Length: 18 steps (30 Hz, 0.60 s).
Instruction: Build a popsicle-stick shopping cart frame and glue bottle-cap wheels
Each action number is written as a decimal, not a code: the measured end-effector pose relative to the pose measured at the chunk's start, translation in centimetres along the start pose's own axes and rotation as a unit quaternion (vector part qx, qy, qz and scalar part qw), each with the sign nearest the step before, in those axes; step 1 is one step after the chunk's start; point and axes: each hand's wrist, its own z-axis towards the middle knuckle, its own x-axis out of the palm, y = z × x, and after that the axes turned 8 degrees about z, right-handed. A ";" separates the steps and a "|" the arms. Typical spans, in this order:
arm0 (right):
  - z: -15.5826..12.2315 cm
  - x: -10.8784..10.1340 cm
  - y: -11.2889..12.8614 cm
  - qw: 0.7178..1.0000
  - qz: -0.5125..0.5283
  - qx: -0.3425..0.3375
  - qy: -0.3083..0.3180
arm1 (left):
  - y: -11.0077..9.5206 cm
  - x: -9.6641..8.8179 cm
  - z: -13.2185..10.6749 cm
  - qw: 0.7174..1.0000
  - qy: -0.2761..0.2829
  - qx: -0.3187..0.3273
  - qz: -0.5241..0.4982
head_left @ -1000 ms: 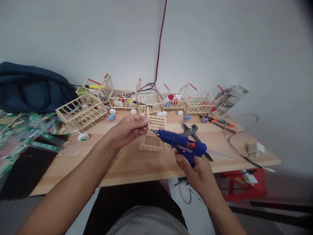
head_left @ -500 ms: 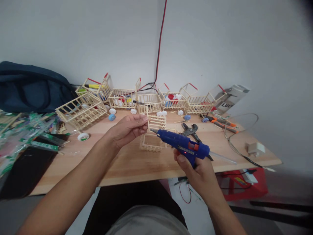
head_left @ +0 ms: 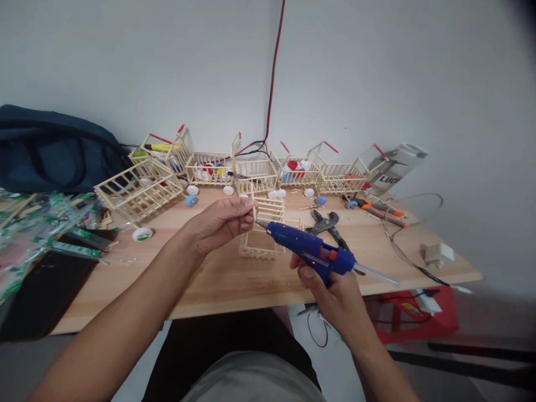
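Between the thumb and fingers of my left hand [head_left: 226, 220] is a thin wooden stick [head_left: 253, 195], held upright. My right hand [head_left: 333, 290] is wrapped round the handle of a blue hot glue gun [head_left: 307, 245], with a clear glue stick [head_left: 379, 273] poking from its back and a small red light lit. The gun's nozzle is at the lower end of the stick; whether they touch I cannot tell. Just beyond the gun is a small unfinished stick frame [head_left: 262, 245] on the table, partly hidden by the gun and my left hand.
Several small stick carts [head_left: 209, 167] with red handles line the wall, some holding bottle caps. Pliers [head_left: 324, 223] and orange-handled cutters [head_left: 383, 209] lie to the right, near a white plug adapter [head_left: 438, 255]. Plastic packaging [head_left: 29, 240] and a dark blue bag [head_left: 58, 151] are at left.
The glue gun in my right hand has shifted slightly left and down along the stick. My left hand has barely moved.
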 end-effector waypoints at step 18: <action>-0.2 -0.3 0.0 1.000 0.007 -0.006 0.013 | -0.1 -0.2 0.1 1.000 -0.014 0.011 -0.024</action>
